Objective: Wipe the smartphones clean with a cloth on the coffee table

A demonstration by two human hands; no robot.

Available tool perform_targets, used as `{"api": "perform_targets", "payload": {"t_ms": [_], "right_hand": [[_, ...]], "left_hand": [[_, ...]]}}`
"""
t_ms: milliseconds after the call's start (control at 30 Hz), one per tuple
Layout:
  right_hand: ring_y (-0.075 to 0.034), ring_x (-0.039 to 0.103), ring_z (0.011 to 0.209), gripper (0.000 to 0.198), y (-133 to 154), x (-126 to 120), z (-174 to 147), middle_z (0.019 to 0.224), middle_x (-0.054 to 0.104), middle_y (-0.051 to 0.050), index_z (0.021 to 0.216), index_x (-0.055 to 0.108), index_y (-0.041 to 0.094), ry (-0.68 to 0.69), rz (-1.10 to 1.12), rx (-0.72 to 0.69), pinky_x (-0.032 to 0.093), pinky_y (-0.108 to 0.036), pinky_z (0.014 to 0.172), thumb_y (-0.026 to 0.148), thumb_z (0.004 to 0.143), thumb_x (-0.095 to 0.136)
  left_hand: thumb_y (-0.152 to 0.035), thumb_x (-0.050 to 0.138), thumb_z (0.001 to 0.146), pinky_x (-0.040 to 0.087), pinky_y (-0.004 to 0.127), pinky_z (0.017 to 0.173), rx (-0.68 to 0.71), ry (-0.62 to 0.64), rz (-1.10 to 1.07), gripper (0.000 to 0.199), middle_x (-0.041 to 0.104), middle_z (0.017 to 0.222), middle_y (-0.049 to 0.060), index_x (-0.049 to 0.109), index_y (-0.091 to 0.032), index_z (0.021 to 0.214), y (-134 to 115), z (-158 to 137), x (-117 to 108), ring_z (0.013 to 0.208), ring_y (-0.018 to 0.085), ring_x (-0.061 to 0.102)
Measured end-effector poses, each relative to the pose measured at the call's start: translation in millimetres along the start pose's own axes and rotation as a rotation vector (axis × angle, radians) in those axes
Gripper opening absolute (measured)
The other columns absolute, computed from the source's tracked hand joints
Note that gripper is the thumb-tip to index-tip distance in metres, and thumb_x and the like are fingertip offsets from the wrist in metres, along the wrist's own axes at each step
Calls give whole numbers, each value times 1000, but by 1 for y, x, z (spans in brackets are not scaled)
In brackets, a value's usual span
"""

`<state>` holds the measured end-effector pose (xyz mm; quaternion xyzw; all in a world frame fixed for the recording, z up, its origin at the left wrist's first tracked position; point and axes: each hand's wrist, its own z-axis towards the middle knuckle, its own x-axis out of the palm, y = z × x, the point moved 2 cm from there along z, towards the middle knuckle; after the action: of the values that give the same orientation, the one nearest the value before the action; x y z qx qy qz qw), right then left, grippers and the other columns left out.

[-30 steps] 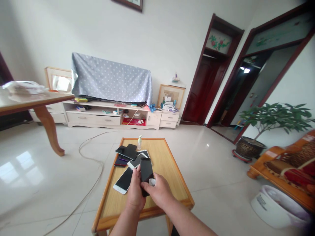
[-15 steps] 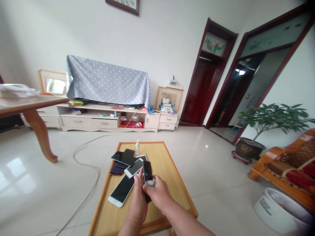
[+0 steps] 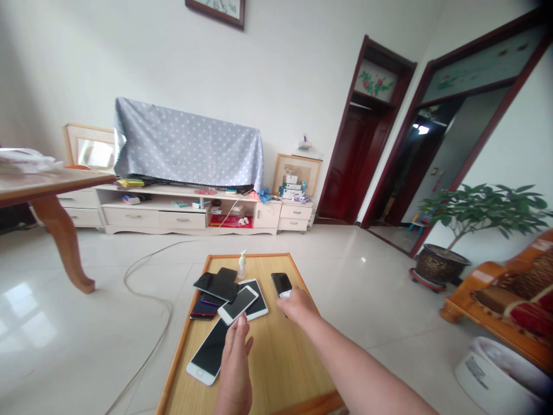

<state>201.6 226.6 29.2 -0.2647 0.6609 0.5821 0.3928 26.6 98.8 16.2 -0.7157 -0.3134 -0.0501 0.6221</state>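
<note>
My right hand (image 3: 298,304) grips a dark smartphone (image 3: 280,281) at the right side of the wooden table (image 3: 276,357), with a bit of white tissue or cloth (image 3: 285,294) under the fingers. My left hand (image 3: 237,351) is open and empty, its fingers stretched forward beside a small white-framed phone (image 3: 237,305). That phone rests on a larger white phone (image 3: 258,308). Another large white phone (image 3: 208,353) lies to the left of my left hand. Several dark phones (image 3: 218,286) are piled behind, at the table's left side.
A small pump bottle (image 3: 242,265) stands at the table's far end. Beyond are a low white cabinet (image 3: 133,218) and a cloth-covered screen (image 3: 185,144). A cable (image 3: 149,297) runs over the floor at left. On the right are a potted plant (image 3: 438,262) and a white bucket (image 3: 488,369).
My right hand has carried the dark phone away from my left hand to the table's right side. My left hand has let go of it and drawn slightly back.
</note>
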Motion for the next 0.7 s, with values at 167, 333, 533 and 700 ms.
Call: {"api": "perform_targets", "payload": {"t_ms": [167,333,533,700], "right_hand": [[-27,72,88,41,-9,5,38,101,74,-12,102,70,22,-60,-140,63,50,-30,66,44,67,74],[-29,72,91,46,-11,16,57,108,70,-15,104,70,21,-75,-232,107,53,-33,73,43,65,77],[-30,72,95,46,-10,22,72,111,68,-16,106,71,20,-81,-273,144,54,-35,78,44,68,77],[-30,73,92,46,-10,24,76,114,67,-17,107,71,19,-70,-280,147,55,-35,76,45,70,75]], "left_hand": [[-63,65,85,41,52,111,12,-37,40,49,63,135,8,68,-25,115,-4,6,-5,137,31,49],[-64,67,82,41,52,109,-17,-62,38,51,63,135,7,69,-26,115,-3,12,-7,137,32,49],[-65,68,79,40,50,106,-34,-99,21,52,64,135,6,69,-27,114,-4,15,-11,135,32,50],[-65,66,80,41,50,102,-49,-128,6,51,67,129,7,68,-26,113,-6,16,-13,130,33,55]]}}
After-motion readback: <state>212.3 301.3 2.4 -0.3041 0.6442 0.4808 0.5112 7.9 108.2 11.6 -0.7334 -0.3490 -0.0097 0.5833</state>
